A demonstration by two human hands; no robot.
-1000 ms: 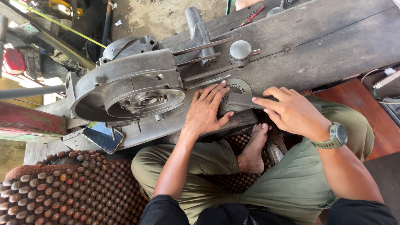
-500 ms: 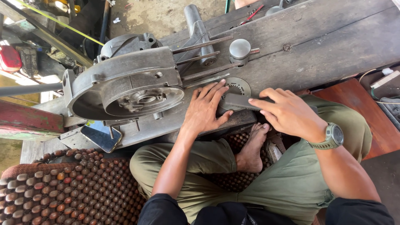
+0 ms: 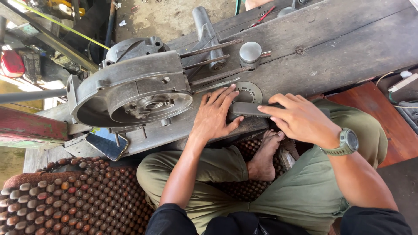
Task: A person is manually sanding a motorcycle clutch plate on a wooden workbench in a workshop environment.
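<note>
My left hand (image 3: 215, 114) lies flat, fingers spread, on a grey wooden plank (image 3: 331, 48), its fingertips on a round toothed metal disc (image 3: 251, 92). My right hand (image 3: 300, 119), with a green watch on the wrist, grips a dark flat bar-shaped tool (image 3: 246, 109) that lies across the plank next to the disc. The left thumb touches the bar's near end. A large grey engine casing (image 3: 135, 89) stands just left of my left hand, with long studs (image 3: 213, 58) sticking out towards a piston (image 3: 251, 52).
A phone (image 3: 106, 143) lies at the plank's near edge under the casing. I sit cross-legged, bare foot (image 3: 263, 156) under the plank, on a brown beaded mat (image 3: 69, 200). A reddish wooden board (image 3: 383, 117) is at right.
The view has shifted slightly. My right hand has slid a little left along the bar; my left hand stays flat on the disc.
</note>
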